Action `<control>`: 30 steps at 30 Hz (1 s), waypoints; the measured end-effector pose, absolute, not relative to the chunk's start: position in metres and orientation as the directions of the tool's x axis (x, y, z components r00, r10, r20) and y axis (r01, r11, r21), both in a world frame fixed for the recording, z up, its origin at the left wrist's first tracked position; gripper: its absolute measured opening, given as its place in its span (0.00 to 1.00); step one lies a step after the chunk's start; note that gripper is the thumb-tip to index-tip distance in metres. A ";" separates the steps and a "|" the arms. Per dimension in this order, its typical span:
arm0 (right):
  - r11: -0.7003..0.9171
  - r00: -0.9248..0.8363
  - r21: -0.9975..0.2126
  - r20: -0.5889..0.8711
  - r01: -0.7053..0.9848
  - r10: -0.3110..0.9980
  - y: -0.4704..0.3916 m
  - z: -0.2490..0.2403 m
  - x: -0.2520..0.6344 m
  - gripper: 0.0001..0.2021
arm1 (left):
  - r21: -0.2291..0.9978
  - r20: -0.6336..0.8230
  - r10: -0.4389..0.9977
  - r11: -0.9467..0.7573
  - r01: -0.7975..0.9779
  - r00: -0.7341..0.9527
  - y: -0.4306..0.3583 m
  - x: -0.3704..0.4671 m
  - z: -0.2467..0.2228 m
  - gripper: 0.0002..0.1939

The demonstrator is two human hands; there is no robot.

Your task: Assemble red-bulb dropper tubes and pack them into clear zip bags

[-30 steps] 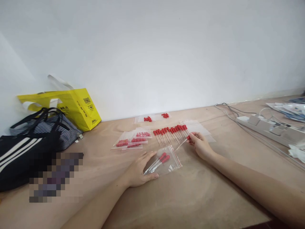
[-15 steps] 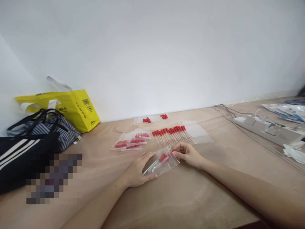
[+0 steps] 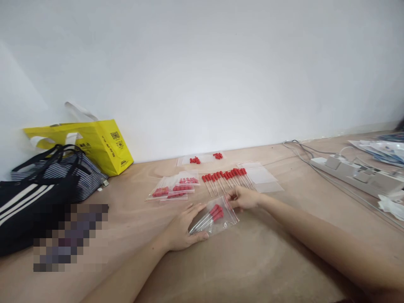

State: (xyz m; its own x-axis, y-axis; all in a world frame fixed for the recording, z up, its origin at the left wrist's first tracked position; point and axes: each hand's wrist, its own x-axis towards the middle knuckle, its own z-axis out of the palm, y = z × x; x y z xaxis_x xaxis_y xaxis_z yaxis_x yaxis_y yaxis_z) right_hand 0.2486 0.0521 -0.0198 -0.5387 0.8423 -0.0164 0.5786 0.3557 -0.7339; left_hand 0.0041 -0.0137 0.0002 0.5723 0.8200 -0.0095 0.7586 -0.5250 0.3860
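A clear zip bag [image 3: 225,221] lies between my hands, holding several glass droppers with red bulbs [image 3: 217,211]. My left hand [image 3: 184,227] rests with fingers apart at the bag's left end, thumb along its lower edge. At the bag's open right end, my right hand [image 3: 238,198] pinches the red-striped edge. Behind the bag is a row of loose red-topped droppers [image 3: 225,179]. Filled bags [image 3: 178,187] overlap to the left of that row, and flat unfilled bags [image 3: 263,179] lie to its right.
More red bulbs [image 3: 195,160] sit on a plastic bag near the wall. A yellow bag [image 3: 116,147], a striped bag [image 3: 90,172] and a black bag [image 3: 38,210] stand at left. At right are a white power strip [image 3: 356,172], cables and crumpled tissue [image 3: 391,208].
More red-topped droppers now lie inside the clear bag. My right hand has shifted slightly left along its mouth; my left hand has stayed in place.
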 end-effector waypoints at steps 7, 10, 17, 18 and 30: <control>0.325 -0.263 -0.516 0.191 0.793 0.946 0.126 -0.004 0.225 0.13 | 0.382 0.011 0.797 -0.561 0.734 0.604 -0.013 0.003 -0.001 0.37; 0.334 -0.275 -0.469 0.192 0.818 0.942 0.139 -0.008 0.210 0.13 | 0.386 0.020 0.789 -0.573 0.723 0.614 -0.014 0.003 0.000 0.36; 0.352 -0.293 -0.535 0.196 0.768 0.936 0.150 -0.014 0.202 0.07 | 0.397 0.051 0.772 -0.598 0.696 0.634 -0.015 0.005 0.004 0.34; 0.345 -0.279 -0.570 0.204 0.746 0.939 0.151 -0.013 0.203 0.06 | 0.396 0.050 0.771 -0.599 0.696 0.635 -0.015 0.005 0.004 0.34; 0.263 0.091 -0.940 0.288 0.218 0.953 0.088 -0.018 0.280 0.13 | 0.392 0.026 0.776 -0.587 0.708 0.630 -0.013 0.004 0.002 0.35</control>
State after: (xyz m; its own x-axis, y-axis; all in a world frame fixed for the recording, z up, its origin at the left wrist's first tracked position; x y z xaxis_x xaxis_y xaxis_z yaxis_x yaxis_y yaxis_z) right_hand 0.2799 0.0883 -0.0180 0.0914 0.9533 0.2878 0.2177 0.2629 -0.9399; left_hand 0.0040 -0.0126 0.0022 0.6296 0.7764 0.0264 0.7080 -0.5875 0.3919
